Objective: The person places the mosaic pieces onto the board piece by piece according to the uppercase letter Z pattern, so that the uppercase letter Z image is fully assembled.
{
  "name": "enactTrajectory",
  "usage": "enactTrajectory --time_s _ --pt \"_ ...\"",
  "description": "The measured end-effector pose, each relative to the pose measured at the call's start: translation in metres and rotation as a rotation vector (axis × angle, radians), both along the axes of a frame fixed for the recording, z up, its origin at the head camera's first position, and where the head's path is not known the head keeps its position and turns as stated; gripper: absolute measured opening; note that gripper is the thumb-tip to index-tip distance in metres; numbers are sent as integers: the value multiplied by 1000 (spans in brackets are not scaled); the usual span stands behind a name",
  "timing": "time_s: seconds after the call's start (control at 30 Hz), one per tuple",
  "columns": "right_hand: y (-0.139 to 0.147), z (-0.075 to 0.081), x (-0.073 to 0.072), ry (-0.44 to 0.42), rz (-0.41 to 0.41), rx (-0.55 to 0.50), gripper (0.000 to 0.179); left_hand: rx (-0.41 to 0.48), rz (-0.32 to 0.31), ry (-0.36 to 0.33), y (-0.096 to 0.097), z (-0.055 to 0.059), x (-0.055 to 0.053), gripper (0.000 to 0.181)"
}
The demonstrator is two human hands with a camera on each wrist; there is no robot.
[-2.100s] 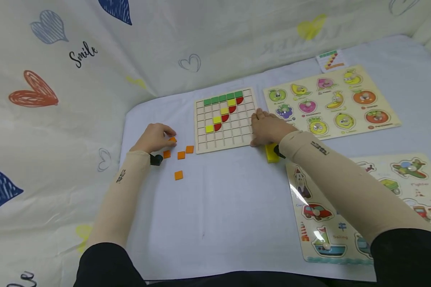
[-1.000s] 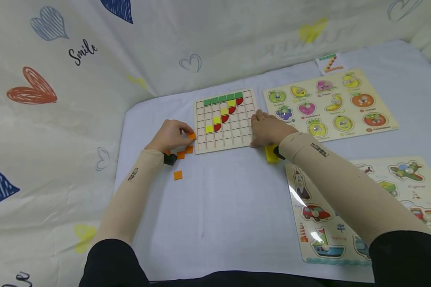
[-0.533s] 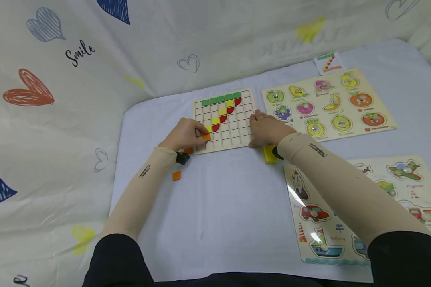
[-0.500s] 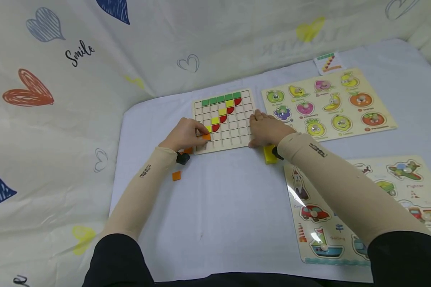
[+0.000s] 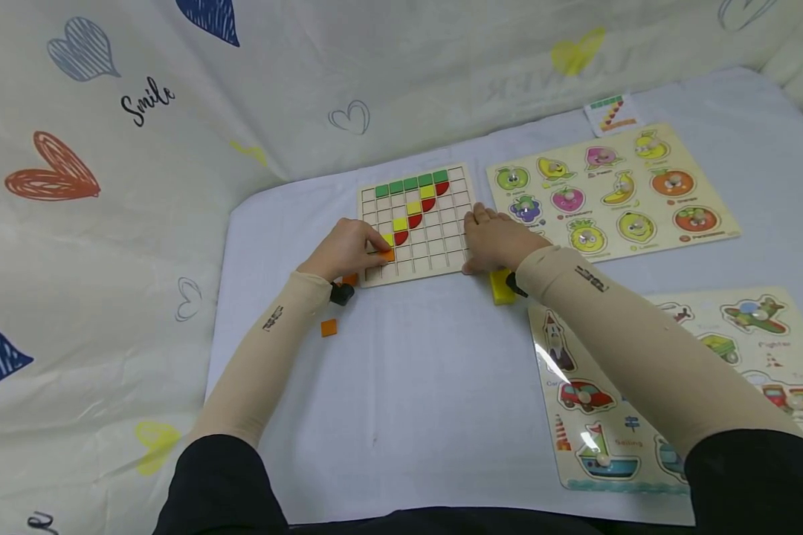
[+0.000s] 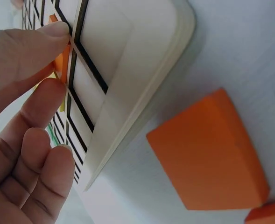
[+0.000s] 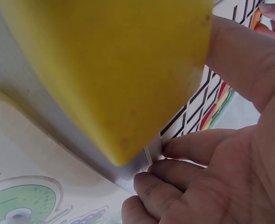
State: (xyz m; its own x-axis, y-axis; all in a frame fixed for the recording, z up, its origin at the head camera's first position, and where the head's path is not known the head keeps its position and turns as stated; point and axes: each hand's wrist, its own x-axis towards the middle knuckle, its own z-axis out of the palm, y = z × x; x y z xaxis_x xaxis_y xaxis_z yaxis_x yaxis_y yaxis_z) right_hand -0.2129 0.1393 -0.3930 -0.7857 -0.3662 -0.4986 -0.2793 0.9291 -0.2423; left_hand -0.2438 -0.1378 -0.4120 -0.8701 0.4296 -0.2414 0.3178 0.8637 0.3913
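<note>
My left hand pinches an orange square tile between thumb and finger, over the lower left of the wooden grid board. In the left wrist view the held tile touches the board's grid. Green tiles line the board's top rows, with yellow squares and red quarter-round pieces running diagonally below. My right hand rests with fingers extended against the board's right edge. Loose orange tiles lie left of the board, some hidden behind my left hand.
A yellow block stands by my right wrist. A fruit puzzle board lies to the right, with a small pattern card behind it. A vehicle puzzle board lies nearer, partly under my right arm.
My left hand has picked up an orange tile from the table and carried it right onto the board, where it now shifts only slightly. The right hand has stayed at the board's edge.
</note>
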Motion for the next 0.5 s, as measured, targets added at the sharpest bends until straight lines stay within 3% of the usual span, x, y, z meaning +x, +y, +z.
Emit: enactTrajectory --time_s 0.13,0.3,0.5 --pt "-2 2 0 -7 8 5 98 22 5 -4 -7 -1 2 20" --pt "-3 1 -2 -14 5 14 99 43 60 1 -27 0 9 12" --pt "-2 -4 -3 -5 8 20 100 43 92 -80 -58 -1 22 14"
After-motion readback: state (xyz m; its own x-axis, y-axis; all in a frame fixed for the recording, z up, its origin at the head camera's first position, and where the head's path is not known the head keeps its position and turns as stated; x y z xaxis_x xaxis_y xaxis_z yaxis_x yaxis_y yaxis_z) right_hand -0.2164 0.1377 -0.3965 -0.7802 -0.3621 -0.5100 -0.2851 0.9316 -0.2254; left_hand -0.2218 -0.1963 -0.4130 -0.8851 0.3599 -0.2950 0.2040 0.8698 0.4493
